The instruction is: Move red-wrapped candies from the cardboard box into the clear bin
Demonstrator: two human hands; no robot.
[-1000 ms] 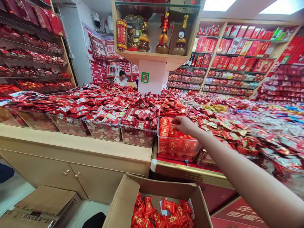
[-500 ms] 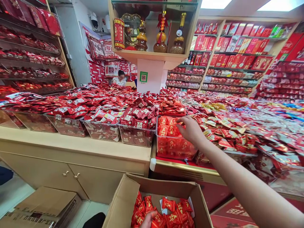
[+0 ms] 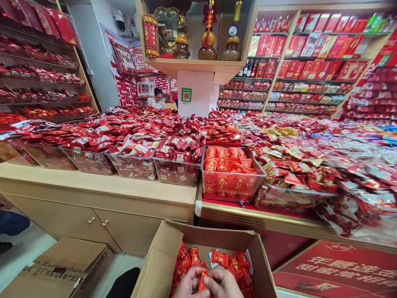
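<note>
Low in the open cardboard box [image 3: 156, 263], my left hand [image 3: 189, 284] and my right hand [image 3: 223, 284] meet, fingers closed together on a small red wrapped candy [image 3: 202, 280]. More red candies with gold characters [image 3: 240, 265] lie around them in the box, partly covered by my hands. Beyond the box, a clear plastic bin [image 3: 232, 188] on the counter holds the same kind of red packets in upright rows. Its front right part is filled lower than the back left.
Further clear bins [image 3: 176, 174] heaped with dark red packets line the counter edge to the left. To the right stands a bin of red and gold packets [image 3: 291, 178]. A closed carton [image 3: 62, 269] sits on the floor. A person [image 3: 156, 99] is at the back.
My right hand has left the clear bin and come down into the cardboard box beside my left hand. Both now grip a red candy. The view has shifted slightly.
</note>
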